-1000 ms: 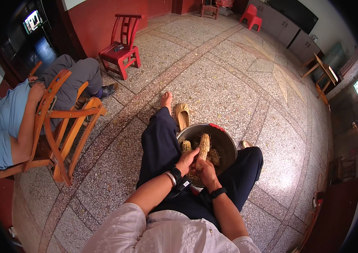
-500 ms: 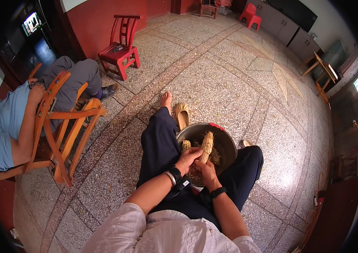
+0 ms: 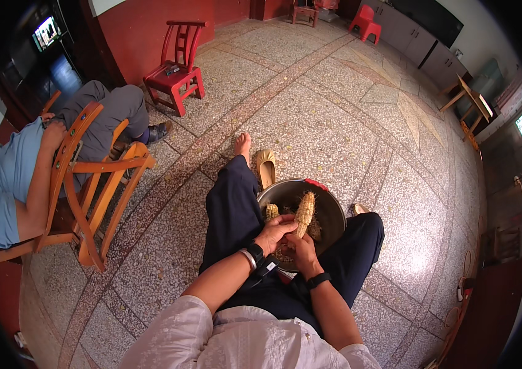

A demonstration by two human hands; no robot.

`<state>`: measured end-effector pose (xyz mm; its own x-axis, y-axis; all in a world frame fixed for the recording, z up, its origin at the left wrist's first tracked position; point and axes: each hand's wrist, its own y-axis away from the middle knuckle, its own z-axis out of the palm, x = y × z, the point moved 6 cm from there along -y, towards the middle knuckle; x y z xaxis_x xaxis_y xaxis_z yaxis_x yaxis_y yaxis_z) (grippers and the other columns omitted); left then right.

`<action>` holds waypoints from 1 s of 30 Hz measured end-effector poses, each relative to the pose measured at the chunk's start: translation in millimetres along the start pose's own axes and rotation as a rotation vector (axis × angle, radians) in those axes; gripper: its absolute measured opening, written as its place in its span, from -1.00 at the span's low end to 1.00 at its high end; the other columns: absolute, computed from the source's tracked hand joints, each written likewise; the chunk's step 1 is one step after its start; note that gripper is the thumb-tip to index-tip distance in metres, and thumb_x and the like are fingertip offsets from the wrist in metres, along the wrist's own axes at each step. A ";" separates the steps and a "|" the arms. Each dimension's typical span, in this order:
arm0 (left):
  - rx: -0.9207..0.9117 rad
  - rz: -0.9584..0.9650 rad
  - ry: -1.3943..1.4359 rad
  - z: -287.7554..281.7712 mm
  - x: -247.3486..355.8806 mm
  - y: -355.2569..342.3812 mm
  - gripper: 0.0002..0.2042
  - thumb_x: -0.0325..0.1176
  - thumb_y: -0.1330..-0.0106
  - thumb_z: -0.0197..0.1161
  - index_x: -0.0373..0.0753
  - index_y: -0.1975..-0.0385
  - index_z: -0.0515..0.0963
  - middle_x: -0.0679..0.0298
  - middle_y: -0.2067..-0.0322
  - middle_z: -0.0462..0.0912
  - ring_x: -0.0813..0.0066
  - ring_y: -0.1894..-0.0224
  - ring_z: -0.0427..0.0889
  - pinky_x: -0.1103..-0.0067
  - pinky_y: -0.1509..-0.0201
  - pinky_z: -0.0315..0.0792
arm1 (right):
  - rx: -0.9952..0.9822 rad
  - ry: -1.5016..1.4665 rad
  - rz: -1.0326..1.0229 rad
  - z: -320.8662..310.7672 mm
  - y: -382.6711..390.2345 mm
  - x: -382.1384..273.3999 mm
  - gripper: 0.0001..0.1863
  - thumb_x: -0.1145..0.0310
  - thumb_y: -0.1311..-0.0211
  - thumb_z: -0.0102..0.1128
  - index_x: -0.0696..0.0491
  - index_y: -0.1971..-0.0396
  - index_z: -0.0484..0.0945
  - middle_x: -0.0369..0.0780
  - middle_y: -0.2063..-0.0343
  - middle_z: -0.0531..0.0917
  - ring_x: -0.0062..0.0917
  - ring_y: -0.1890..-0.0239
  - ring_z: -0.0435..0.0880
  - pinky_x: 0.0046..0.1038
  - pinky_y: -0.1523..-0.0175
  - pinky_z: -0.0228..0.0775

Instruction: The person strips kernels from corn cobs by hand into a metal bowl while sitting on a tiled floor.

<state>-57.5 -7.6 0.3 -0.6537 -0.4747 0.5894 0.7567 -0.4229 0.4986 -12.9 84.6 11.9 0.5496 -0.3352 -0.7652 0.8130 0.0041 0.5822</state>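
Ear of corn [image 3: 304,211], pale yellow, up in both hands above the mouth of a round metal pot [image 3: 334,212]. Long axis runs away from the wearer, leaning a little to the right; wispy free end points toward the pot's far rim, near its red handle [image 3: 316,184]. Butt end lies nearest the body, partly covered by fingers.

Left hand [image 3: 277,233] comes in from the left, back of hand up, fingers closed against the ear's left side. Right hand [image 3: 302,248] sits lower and nearer the body, clasped round the butt end. The two hands meet at the ear; grip firm-looking, though the undersides are hidden. Both forearms converge from the lower edge, elbows bent, wrists between the spread knees in dark trousers [image 3: 231,200].

Second ear [image 3: 272,211] inside the pot, left side, short of the held one; more pale yellow matter [image 3: 314,229] to the right, kind unclear.

Left wrist: black band [image 3: 256,251], silvery bangle [image 3: 249,261]. Right wrist: black band [image 3: 318,281]. Small white label [image 3: 271,267] on a black box [image 3: 263,272] beside the left wrist; its marks too small to read.
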 end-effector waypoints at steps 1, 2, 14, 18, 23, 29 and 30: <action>-0.013 0.009 -0.001 1.1 0.8 0.3 -0.64 -0.39 -0.17 0.30 -0.24 0.03 0.42 0.27 0.22 0.57 0.47 0.22 0.57 0.53 0.17 0.49 | -0.001 0.001 -0.003 0.0 -0.3 -0.3 -0.78 0.39 -0.12 0.11 0.13 0.23 0.45 -0.25 0.42 0.54 -0.52 0.43 0.56 -0.48 0.36 0.51; -0.013 0.009 -0.001 0.8 0.6 -0.2 -0.64 -0.39 -0.17 0.30 -0.24 0.03 0.42 0.27 0.22 0.57 0.47 0.22 0.57 0.53 0.17 0.49 | -0.001 0.001 -0.002 0.4 -0.4 -0.3 -0.78 0.39 -0.12 0.11 0.13 0.23 0.45 -0.25 0.42 0.54 -0.52 0.43 0.56 -0.48 0.36 0.51; -0.048 -0.036 0.084 -10.5 -10.3 -15.2 -0.83 -0.26 -0.26 0.21 -0.19 0.27 0.49 0.30 0.38 0.57 0.48 0.35 0.57 0.54 0.29 0.47 | -0.016 0.007 0.003 -1.2 -3.7 3.8 -0.82 0.42 -0.15 0.06 0.11 0.24 0.44 -0.23 0.43 0.53 -0.50 0.41 0.55 -0.41 0.36 0.50; -0.048 -0.144 0.029 -7.7 -12.3 -10.2 -0.80 -0.19 -0.25 0.23 -0.17 0.30 0.51 0.32 0.41 0.57 0.52 0.41 0.54 0.56 0.34 0.46 | -0.026 -0.006 0.030 2.0 0.0 2.1 -0.82 0.40 -0.15 0.07 0.12 0.25 0.45 -0.24 0.43 0.53 -0.51 0.42 0.54 -0.44 0.35 0.50; -0.042 -0.153 -0.013 -7.3 -12.1 -6.3 -0.79 -0.19 -0.24 0.25 -0.17 0.30 0.52 0.33 0.42 0.56 0.55 0.43 0.53 0.57 0.39 0.45 | -0.030 -0.014 0.029 1.1 -0.1 3.2 -0.81 0.38 -0.16 0.06 0.13 0.26 0.46 -0.24 0.43 0.55 -0.53 0.44 0.55 -0.47 0.36 0.49; -0.040 -0.106 -0.037 -9.9 -13.1 -9.1 -0.81 -0.26 -0.24 0.25 -0.19 0.24 0.53 0.33 0.36 0.58 0.55 0.39 0.56 0.57 0.38 0.47 | -0.016 -0.014 0.023 1.0 0.7 2.8 -0.82 0.39 -0.16 0.07 0.13 0.26 0.44 -0.24 0.43 0.55 -0.53 0.44 0.55 -0.47 0.36 0.49; -0.049 -0.105 -0.036 -9.6 -12.8 -8.8 -0.80 -0.28 -0.24 0.24 -0.19 0.21 0.52 0.33 0.34 0.58 0.55 0.37 0.57 0.58 0.35 0.48 | -0.017 -0.007 0.025 0.2 -0.2 3.6 -0.82 0.39 -0.16 0.07 0.13 0.25 0.44 -0.24 0.42 0.55 -0.53 0.43 0.55 -0.47 0.36 0.49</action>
<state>-56.0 -5.2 -17.7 -0.7278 -0.3980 0.5585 0.6820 -0.5065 0.5276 -11.1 83.2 9.1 0.5686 -0.3416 -0.7483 0.8021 0.0284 0.5965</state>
